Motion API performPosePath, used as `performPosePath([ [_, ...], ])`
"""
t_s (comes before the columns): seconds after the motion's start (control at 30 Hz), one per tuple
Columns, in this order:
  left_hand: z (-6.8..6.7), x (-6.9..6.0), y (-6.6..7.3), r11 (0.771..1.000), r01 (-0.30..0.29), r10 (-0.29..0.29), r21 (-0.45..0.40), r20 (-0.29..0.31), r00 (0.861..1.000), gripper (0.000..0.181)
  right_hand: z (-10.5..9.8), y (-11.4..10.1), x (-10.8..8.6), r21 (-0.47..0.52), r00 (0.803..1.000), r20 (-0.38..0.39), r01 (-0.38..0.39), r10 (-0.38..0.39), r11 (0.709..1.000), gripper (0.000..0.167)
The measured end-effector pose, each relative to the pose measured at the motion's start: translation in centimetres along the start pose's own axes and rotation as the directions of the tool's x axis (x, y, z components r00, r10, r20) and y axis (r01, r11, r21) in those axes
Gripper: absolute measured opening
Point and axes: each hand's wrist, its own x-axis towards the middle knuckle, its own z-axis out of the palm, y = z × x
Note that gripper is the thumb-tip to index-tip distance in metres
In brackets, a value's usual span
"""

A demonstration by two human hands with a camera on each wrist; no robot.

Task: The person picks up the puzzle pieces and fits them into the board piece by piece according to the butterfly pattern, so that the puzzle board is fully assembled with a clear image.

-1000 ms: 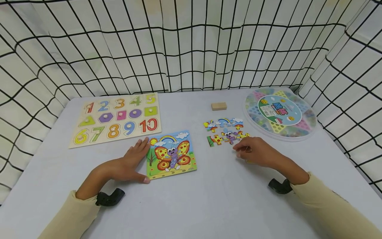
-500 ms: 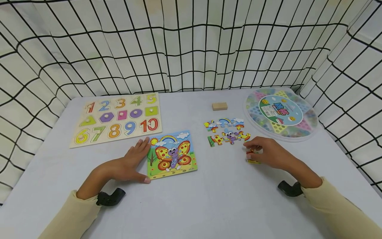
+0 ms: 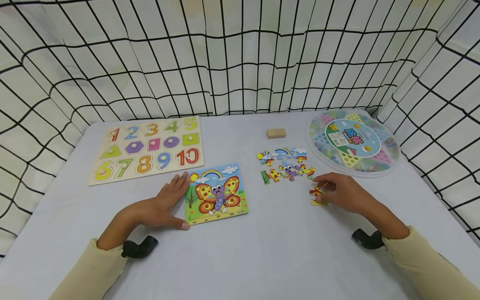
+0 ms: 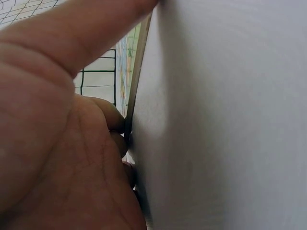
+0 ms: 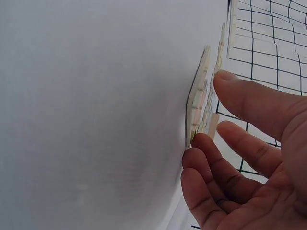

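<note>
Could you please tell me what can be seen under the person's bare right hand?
Part of a flat, red-and-yellow printed jigsaw section peeks out at the fingertip side of the right hand. The hand hides the rest, so its outline and piece count cannot be seen.

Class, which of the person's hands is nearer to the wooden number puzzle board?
Left. The left hand is just in front of the number puzzle board; the right hand is off to its right, past the butterfly board.
</note>
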Motion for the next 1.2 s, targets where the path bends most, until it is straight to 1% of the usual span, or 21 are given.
performPosePath([
  [0.13,0.0,0.0,0.0,1.0,0.0,0.0,-0.001,0.0,1.0,0.123,0.3,0.2,0.1,-0.004,1.0,0.015,0.004,-0.004,1.0,0.047],
  [0.27,0.0,0.1,-0.1,1.0,-0.002,0.002,0.001,0.0,1.0,0.123,0.2,0.1,0.3,-0.031,0.999,0.03,0.018,-0.017,0.999,0.047],
  [0.4,0.1,0.1,0.0,1.0,-0.002,0.002,0.001,0.0,1.0,0.122,-0.1,0.3,0.7,-0.045,0.997,0.065,-0.026,0.029,0.999,0.049],
  [0.5,0.1,0.1,0.0,1.0,0.0,0.0,0.004,-0.002,1.0,0.122,-0.2,0.3,1.0,-0.044,0.994,0.086,-0.063,0.066,0.997,0.046],
  [0.7,0.1,0.0,0.0,1.0,-0.003,0.003,0.003,-0.001,1.0,0.122,-0.4,0.0,1.0,-0.014,0.991,0.094,-0.092,0.093,0.996,0.037],
  [0.87,0.0,0.0,0.0,1.0,-0.007,0.007,0.004,0.001,1.0,0.122,-0.4,-0.1,1.2,0.024,0.994,0.082,-0.067,0.065,0.997,0.031],
  [1.07,0.0,0.1,-0.1,1.0,-0.009,0.009,0.011,0.003,1.0,0.122,-0.3,-0.1,1.3,0.048,0.998,0.057,-0.008,0.005,0.999,0.017],
  [1.2,0.1,0.1,-0.2,1.0,-0.008,0.008,0.008,0.001,1.0,0.122,-0.2,-0.3,1.4,0.072,0.999,0.051,0.011,-0.014,0.997,0.016],
])
